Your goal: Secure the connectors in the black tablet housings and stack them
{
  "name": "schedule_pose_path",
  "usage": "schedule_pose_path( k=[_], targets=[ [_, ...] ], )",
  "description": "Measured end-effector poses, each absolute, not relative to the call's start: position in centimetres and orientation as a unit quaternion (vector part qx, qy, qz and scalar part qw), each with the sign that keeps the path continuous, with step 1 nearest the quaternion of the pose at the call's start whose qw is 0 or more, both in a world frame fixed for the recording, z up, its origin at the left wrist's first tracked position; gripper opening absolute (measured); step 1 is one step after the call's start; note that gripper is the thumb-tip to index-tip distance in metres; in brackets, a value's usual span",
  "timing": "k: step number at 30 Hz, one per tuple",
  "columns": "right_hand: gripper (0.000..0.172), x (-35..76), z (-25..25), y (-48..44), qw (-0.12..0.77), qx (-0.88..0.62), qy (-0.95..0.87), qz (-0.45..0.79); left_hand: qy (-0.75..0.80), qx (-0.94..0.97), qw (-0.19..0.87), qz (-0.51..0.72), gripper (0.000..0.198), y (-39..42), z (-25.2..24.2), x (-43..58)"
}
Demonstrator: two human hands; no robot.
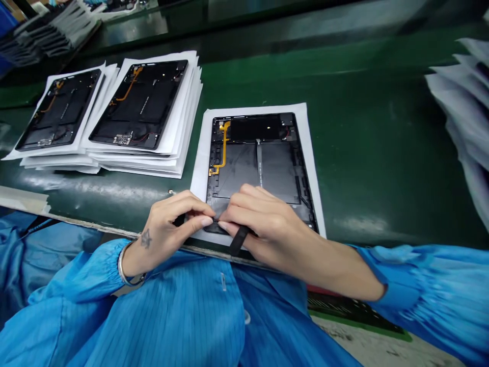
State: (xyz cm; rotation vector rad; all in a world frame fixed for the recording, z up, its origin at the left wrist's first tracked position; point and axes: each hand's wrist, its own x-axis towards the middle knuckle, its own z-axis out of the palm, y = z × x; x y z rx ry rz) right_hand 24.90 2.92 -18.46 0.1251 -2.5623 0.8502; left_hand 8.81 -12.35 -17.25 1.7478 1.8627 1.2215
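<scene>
A black tablet housing (240, 158) with an orange flex cable (224, 148) and a grey strip cable down its middle lies on a white sheet (198, 168) at the table's front edge. Over the housing's near left corner, my left hand (171, 224) pinches with thumb and forefinger; whatever is between the fingertips is too small to make out. Fingertips of my right hand (263, 219) meet the same corner, almost touching the left ones. A black strip-like piece (240, 239) is held in the right hand and sticks out below its fingers.
Two stacks of white sheets with black housings (141, 104) (59, 112) stand to the left on the green table (367, 153). More layered sheets (458, 102) rise at the right edge, and another pile (57, 30) is at the far left. A blue-clothed person sits at left.
</scene>
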Motion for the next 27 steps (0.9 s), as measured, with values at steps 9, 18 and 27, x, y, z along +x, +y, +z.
schedule_pose_path(
  k=[9, 18, 27],
  targets=[
    [0.017, 25.0, -18.5, 3.1, 0.226, 0.052, -0.923, 0.306, 0.654, 0.593, 0.159, 0.443, 0.003, -12.2, -17.3, 9.0],
    [0.019, 25.0, -18.4, 2.9, 0.229, 0.051, -0.922, 0.307, 0.652, 0.6, 0.157, 0.436, 0.009, -12.2, -17.4, 9.0],
    [0.019, 25.6, -18.4, 3.1, 0.231, 0.027, -0.941, 0.245, 0.629, 0.697, 0.103, 0.328, 0.004, -12.2, -16.3, 7.8]
  ],
)
